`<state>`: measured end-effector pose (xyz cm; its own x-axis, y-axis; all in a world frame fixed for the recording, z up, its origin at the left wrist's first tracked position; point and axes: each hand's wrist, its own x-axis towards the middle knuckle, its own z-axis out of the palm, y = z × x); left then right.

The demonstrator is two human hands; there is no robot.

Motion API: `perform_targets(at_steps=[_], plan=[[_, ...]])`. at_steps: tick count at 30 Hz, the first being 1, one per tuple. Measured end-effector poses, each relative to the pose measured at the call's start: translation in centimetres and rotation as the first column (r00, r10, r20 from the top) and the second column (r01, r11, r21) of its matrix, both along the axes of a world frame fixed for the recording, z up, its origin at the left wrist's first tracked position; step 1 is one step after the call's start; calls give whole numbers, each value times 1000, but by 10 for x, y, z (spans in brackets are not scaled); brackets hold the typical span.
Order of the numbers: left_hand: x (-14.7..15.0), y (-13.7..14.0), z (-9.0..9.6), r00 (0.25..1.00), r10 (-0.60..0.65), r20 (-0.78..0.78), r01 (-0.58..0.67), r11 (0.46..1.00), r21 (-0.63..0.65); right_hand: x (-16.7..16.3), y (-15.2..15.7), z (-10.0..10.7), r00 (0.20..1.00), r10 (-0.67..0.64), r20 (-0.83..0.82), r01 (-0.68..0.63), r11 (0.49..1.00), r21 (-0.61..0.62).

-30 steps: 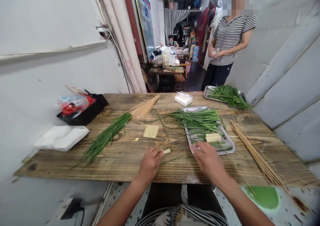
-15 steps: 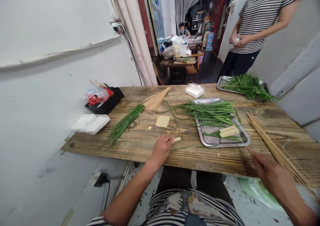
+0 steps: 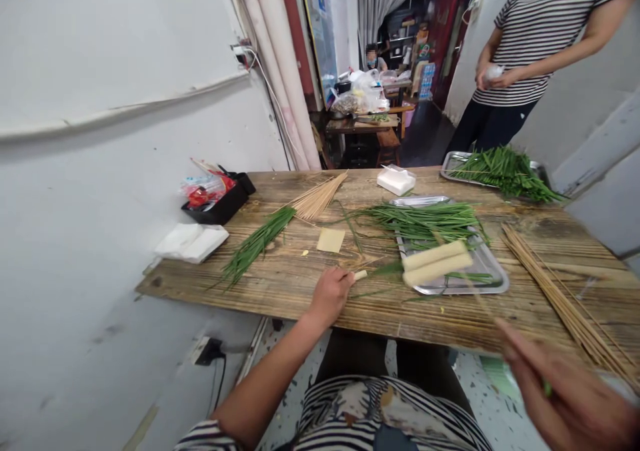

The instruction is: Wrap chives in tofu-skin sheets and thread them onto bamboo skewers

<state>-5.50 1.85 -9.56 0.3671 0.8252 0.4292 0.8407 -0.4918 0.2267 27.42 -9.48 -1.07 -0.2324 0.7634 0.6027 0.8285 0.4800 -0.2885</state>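
My left hand (image 3: pixel 331 296) rests on the table, fingers closed round a small pale-yellow roll (image 3: pixel 360 275), which looks like rolled bean-curd sheet; its end sticks out to the right. My right hand (image 3: pixel 555 378), blurred by motion, is closed on a thin wooden skewer (image 3: pixel 479 298). Two pale rolls (image 3: pixel 436 262) sit side by side on that skewer, raised over the near-left part of a metal tray (image 3: pixel 501 284). Long green chives (image 3: pixel 425 219) lie across the tray. A flat square of bean-curd sheet (image 3: pixel 331 240) lies beyond my left hand.
More chives (image 3: pixel 260 244) and fanned skewers (image 3: pixel 320 199) lie at the left. Loose skewers (image 3: pixel 560 291) lie at the right. Behind are a white box (image 3: pixel 396 180) and a second tray of greens (image 3: pixel 510 172). A black bin (image 3: pixel 217 206) and napkins (image 3: pixel 193 242) stand left. A person (image 3: pixel 545 44) stands back right.
The two skewered rolls have risen from the tray and moved left, towards my left hand. My left hand keeps its hold on the small roll. The view has shifted slightly.
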Motion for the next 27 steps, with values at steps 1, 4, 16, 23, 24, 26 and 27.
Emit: perform_targets(at_steps=[1,4,16,23,24,26,27], plan=[[-1,1,-1,1000,-4,10,4,1000,-10,-13,-4,-3,996,83,-7,-83,996,-22],[-4,5,-4,1000,-16,-12,16,1000,-20,-47,-8,-29,963,244,-118,-258,958,-126],[-7,8,5,988,-88,-129,84,996,-34,-77,3,-99,966,250,-57,-256,926,-278],[-8,9,-1,989,-93,-118,91,996,-16,-83,2,-100,967,240,-90,-256,905,-339],[-8,9,-1,989,-96,-114,94,995,-16,-84,3,-99,967,238,-88,-254,906,-339],[-8,9,0,989,-99,-107,97,995,-20,-86,3,-97,969,233,-81,-247,908,-339],[-8,10,1,990,-99,-104,98,995,-22,-86,3,-96,970,232,-78,-244,907,-343]])
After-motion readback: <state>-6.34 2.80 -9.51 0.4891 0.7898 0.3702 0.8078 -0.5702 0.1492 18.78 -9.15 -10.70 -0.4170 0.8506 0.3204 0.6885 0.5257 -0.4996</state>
